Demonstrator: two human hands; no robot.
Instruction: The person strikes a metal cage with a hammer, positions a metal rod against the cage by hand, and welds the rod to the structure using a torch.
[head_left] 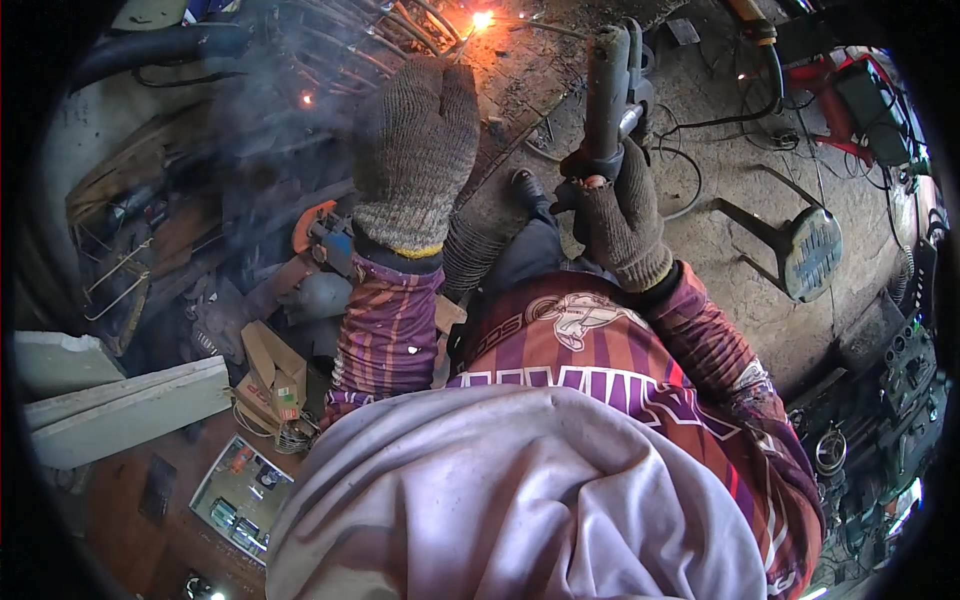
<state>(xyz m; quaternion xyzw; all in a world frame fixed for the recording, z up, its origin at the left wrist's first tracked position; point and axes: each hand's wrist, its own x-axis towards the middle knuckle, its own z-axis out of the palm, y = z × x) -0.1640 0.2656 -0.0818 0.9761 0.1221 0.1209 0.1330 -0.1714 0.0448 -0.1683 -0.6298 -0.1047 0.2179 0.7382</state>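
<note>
My right hand (627, 222), in a grey knit glove, is wrapped round the handle of a welding electrode holder (607, 95). A thin electrode (545, 27) runs leftward from the holder's far end to a bright welding arc (483, 19). My left hand (418, 150), in a similar glove with a yellow cuff edge, is closed beside several bent metal rods (345, 42). Its fingertips curl out of sight, so what they grip is hidden. Smoke drifts over the rods to the left of this hand.
A small stool (815, 252) stands on the concrete floor at right, near a red and black machine (865, 110) with cables. An angle grinder (325, 238), an open cardboard box (272, 378) and pale boards (130, 410) lie at left. A spark glows near the rods.
</note>
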